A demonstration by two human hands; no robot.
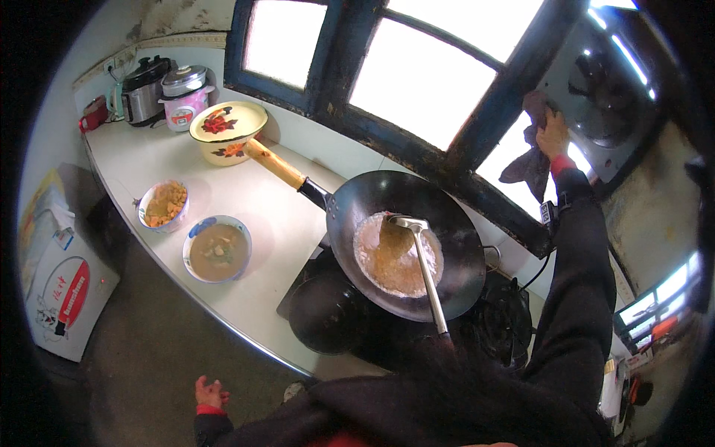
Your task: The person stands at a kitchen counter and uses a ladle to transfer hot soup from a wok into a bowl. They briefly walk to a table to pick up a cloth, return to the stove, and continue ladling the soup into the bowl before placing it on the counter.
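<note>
My right hand (553, 134), raised at the upper right, grips a dark cloth (525, 167) that hangs in front of the bright window. Low at the left, my left hand (211, 394) hangs over the floor, holding nothing, its fingers loosely bent and apart. Before me a black wok (385, 193) sits on the stove, its wooden handle (273, 162) pointing up and left. Foamy, brownish liquid (391, 268) fills the bottom of the wok. A metal spatula (427, 271) leans in it, its blade in the liquid and its handle over the near rim.
On the white counter (273, 234) stand a bowl of orange-brown chunks (165, 204), a bowl of cloudy soup (218, 251) and a lidded enamel pot (229, 134). Behind are a pink rice cooker (185, 103) and a pressure cooker (145, 98). An exhaust fan (606, 100) is beside the raised cloth.
</note>
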